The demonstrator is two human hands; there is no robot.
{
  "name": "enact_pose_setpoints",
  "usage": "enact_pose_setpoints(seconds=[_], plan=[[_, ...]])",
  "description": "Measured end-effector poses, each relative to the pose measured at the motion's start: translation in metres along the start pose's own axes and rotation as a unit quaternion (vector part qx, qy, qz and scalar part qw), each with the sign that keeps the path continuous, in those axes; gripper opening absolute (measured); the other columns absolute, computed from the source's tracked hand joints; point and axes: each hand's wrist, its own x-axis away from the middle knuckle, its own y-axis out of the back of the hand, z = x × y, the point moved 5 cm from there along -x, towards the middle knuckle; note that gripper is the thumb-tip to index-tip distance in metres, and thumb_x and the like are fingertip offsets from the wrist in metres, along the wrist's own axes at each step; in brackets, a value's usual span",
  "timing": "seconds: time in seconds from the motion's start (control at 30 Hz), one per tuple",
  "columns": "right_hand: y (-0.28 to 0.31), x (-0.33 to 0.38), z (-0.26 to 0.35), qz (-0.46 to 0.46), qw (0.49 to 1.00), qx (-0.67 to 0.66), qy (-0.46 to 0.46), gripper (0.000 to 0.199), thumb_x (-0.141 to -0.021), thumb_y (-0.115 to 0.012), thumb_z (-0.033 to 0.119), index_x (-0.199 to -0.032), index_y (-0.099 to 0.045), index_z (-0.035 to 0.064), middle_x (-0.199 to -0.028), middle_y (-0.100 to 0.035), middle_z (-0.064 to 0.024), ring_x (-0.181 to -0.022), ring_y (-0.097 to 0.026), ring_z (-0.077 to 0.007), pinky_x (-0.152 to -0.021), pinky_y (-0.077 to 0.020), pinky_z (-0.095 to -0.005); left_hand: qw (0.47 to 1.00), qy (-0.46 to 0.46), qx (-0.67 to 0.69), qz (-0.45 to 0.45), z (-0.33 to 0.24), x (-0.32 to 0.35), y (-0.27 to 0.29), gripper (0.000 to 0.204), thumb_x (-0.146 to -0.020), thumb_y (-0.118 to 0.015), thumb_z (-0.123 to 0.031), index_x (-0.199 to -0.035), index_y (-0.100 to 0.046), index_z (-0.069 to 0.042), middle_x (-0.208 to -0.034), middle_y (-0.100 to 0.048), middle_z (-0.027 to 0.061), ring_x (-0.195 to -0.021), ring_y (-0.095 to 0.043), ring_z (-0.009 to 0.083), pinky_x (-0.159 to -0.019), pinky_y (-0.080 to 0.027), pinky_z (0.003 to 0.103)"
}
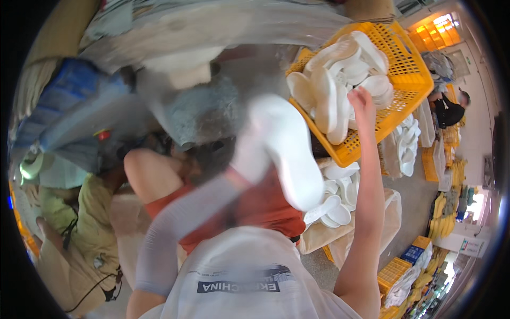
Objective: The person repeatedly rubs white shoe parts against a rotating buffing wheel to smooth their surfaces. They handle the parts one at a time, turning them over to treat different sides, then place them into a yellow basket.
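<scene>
One perforated yellow crate [411, 72], tilted in view, heaped with white soles [325, 98]; your right hand [364, 109], bare, is over the crate, fingertips at the heap, contact unclear. Left of the crate: your left hand [252, 149], motion-blurred, with a single white sole [295, 154] in its grip, pale sleeve [178, 231] on the forearm. On your side of the crate, a second pile [337, 212] on tan cloth [389, 215]; to its right, farther off, one person [450, 110] in black.

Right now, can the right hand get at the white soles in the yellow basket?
Likely yes: the right hand is at the white soles, and the uncovered yellow basket leaves the way free.
</scene>
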Motion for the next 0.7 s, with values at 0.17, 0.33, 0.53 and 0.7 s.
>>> enact_pose_setpoints(seconds=[0.17, 0.33, 0.53, 0.7], plan=[[-0.042, -0.078, -0.171, -0.001, 0.959, 0.281, -0.030, 0.101, -0.080, -0.086, 0.041, -0.154, -0.035, -0.0047, -0.134, -0.062, -0.0314, -0.126, -0.059, -0.0466, -0.111, -0.0428, -0.0498, 0.963, 0.243, -0.106, -0.040, 0.102, 0.010, -0.079, 0.040, -0.102, -0.069, -0.031, -0.131, -0.063, -0.004, -0.111, -0.067, 0.0000, -0.100, -0.062, 0.0108, -0.092, -0.052, 0.030], [-0.072, 0.015, -0.122, -0.170, 0.982, 0.081, 0.014, 0.055, -0.080, -0.086, 0.025, -0.121, -0.060, -0.0030, -0.114, -0.066, -0.0262, -0.107, -0.062, -0.0490, -0.092, -0.0507, -0.0500, 0.984, 0.099, -0.135, -0.059, 0.047, -0.049, -0.056, 0.039, -0.105, -0.066, -0.029, -0.131, -0.063, 0.000, -0.121, -0.066, 0.0064, -0.107, -0.065, 0.0140, -0.094, -0.054, 0.032], [-0.079, 0.173, 0.096, -0.025, 0.893, 0.228, 0.388, 0.039, -0.085, -0.081, 0.013, -0.117, -0.066, -0.0014, -0.116, -0.066, -0.0184, -0.113, -0.061, -0.0422, -0.103, -0.0431, -0.0502, 0.986, 0.070, -0.006, -0.154, 0.029, -0.043, -0.033, 0.048, -0.100, -0.065, -0.039, -0.128, -0.063, -0.001, -0.118, -0.068, 0.0113, -0.106, -0.065, 0.0258, -0.095, -0.053, 0.039], [-0.120, 0.141, 0.101, 0.075, 0.986, -0.062, 0.135, 0.073, -0.086, -0.071, 0.022, -0.147, -0.044, -0.0080, -0.138, -0.055, -0.0282, -0.119, -0.058, -0.0414, -0.100, -0.0453, -0.0460, 0.579, -0.104, -0.804, -0.083, -0.030, -0.056, 0.045, 0.039, -0.103, -0.055, -0.032, -0.129, -0.063, -0.004, -0.119, -0.068, 0.0107, -0.114, -0.063, 0.0257, -0.098, -0.052, 0.038]])
